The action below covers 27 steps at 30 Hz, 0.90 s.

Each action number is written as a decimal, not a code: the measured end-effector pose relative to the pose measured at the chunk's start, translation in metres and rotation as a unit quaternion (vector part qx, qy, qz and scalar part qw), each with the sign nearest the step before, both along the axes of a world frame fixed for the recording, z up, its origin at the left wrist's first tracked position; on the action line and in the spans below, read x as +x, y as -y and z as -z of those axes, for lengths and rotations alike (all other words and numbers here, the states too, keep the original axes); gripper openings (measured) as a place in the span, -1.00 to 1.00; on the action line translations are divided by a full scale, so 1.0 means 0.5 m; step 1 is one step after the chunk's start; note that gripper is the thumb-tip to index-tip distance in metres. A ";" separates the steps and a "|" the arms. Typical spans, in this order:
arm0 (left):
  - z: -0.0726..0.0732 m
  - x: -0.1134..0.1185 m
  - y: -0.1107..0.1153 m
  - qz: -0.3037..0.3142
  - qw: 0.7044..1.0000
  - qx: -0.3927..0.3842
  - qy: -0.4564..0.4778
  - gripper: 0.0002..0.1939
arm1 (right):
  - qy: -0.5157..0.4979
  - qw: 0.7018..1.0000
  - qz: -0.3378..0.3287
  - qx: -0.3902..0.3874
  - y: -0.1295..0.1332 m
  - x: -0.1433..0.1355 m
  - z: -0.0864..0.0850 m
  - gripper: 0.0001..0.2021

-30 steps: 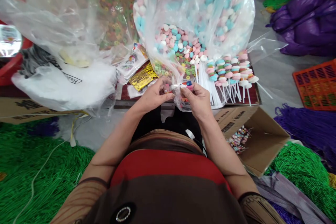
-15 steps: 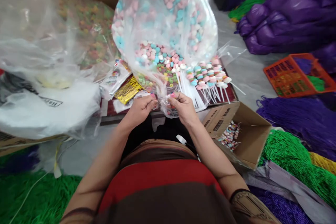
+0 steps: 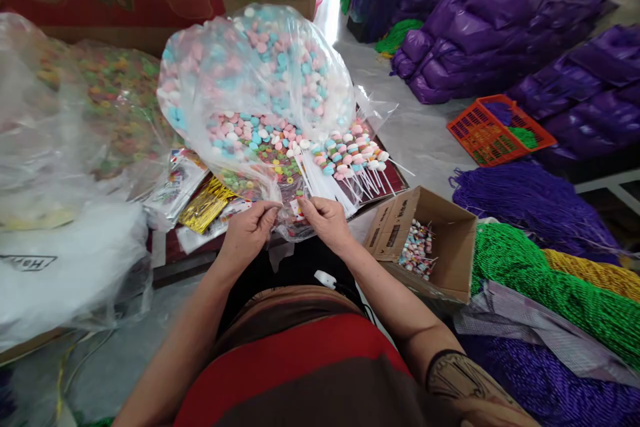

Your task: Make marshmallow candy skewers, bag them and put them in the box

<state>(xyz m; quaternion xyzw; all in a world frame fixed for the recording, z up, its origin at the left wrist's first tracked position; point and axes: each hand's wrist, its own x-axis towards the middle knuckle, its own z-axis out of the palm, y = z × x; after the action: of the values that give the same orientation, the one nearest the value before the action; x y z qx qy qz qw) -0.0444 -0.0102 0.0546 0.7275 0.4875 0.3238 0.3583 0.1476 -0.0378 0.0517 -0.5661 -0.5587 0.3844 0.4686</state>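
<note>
My right hand (image 3: 326, 221) pinches a small printed plastic bag (image 3: 296, 209), white with red and orange marks, between thumb and fingers. Close beside it, my left hand (image 3: 251, 235) is closed in a pinch; what its fingertips hold is too small to make out. Just beyond is a large clear bag (image 3: 225, 80) of pink, blue and white candies, its edge hanging near my hands. Ring-shaped gummies (image 3: 285, 163) lie in front of the loose candies. White sticks (image 3: 325, 183) and several candy skewers (image 3: 353, 157) rest to the right.
Gold twist ties (image 3: 206, 205) and a stack of printed bags (image 3: 176, 183) lie left. A cardboard box (image 3: 453, 247) at right contains candy skewers (image 3: 417, 250). Beyond are an orange basket (image 3: 465, 130), purple bundles (image 3: 465, 33) and green beads (image 3: 540, 287).
The view has turned, so the scene sits further left and more of the right side shows. Both hands stay close together at the table edge; the printed bag shows more plainly by my right fingertips.
</note>
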 end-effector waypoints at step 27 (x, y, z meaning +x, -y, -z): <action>0.068 -0.042 -0.033 -0.110 0.977 0.031 0.180 -0.66 | 0.369 0.881 0.287 -0.079 -0.100 0.316 0.037 -0.71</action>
<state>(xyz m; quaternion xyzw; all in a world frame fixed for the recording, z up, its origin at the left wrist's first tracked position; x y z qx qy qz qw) -0.0656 0.0063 0.0206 0.6099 0.4815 0.5020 0.3798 0.3054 0.0121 0.0332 -0.8377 -0.4720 0.0396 0.2718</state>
